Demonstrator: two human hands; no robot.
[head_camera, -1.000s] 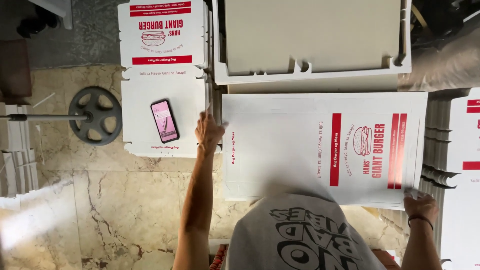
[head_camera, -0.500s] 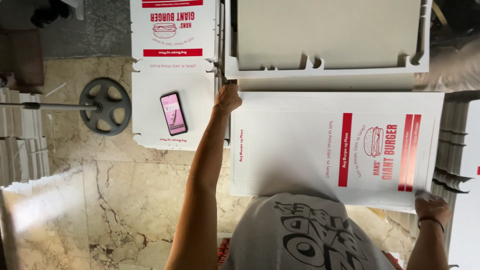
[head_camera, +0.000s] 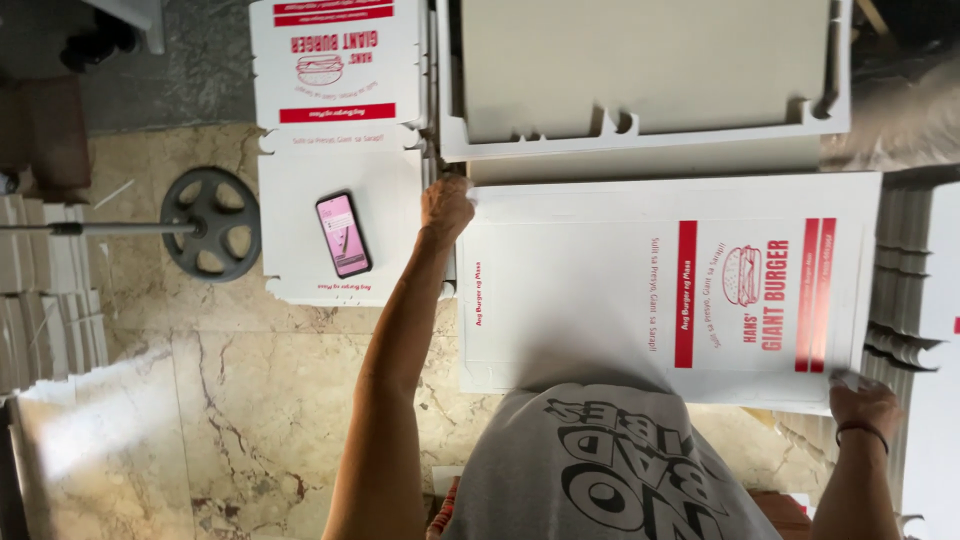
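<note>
Grey T-shirt (head_camera: 610, 470) with bold black lettering, bare forearms, dark wristband (head_camera: 862, 428) on right wrist

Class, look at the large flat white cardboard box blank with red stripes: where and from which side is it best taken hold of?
Probably at two opposite corners of the large flat white cardboard box blank, from its outer edges, as the left hand and right hand do: it is wide, thin and lies flat, so spread grips likely stop it sagging.

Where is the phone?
Head view, left of centre: the phone lies on a flat white box, between the weight plate and the left hand.
</note>
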